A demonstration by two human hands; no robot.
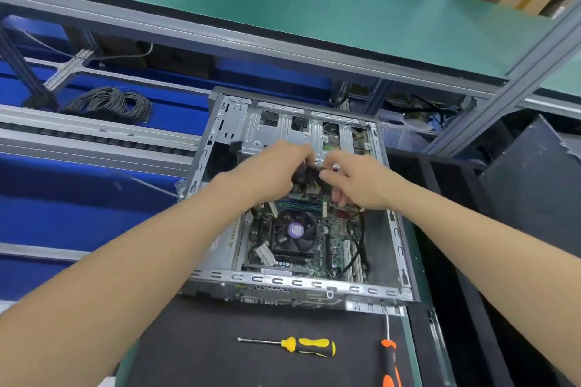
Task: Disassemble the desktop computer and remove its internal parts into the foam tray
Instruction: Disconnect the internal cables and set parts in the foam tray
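Observation:
An open grey desktop computer case lies on a black mat, its motherboard and a CPU fan with a purple sticker exposed. Both hands reach into the far half of the case. My left hand and my right hand meet over a bundle of black cables with a connector above the board and grip it together. The fingers hide most of the connector. The black foam tray stands to the right of the case.
A yellow-and-black screwdriver and an orange-handled screwdriver lie on the mat in front of the case. A coil of grey cable sits at the left on a blue surface. A green shelf on an aluminium frame overhangs.

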